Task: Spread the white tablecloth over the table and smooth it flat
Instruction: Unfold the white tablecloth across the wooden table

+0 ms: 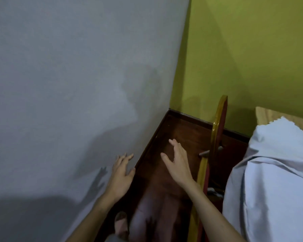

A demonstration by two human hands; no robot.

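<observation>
The white tablecloth (pixel 273 175) lies bunched and folded at the right, draping down the near side of a table. A strip of the bare beige tabletop (pixel 268 113) shows beyond its scalloped edge. Both of my hands are well left of the cloth and hold nothing. My left hand (pixel 121 173) has its fingers spread at the grey wall, just above the floor trim. My right hand (pixel 177 163) hovers open over the dark wood floor, beside a chair frame.
A gold-framed red chair (pixel 218 126) stands between my hands and the draped table. A grey wall (pixel 68 84) fills the left and meets a green wall (pixel 252 49) in the corner. Dark wood floor (pixel 178 130) lies below, with my foot (pixel 121 224) near the bottom edge.
</observation>
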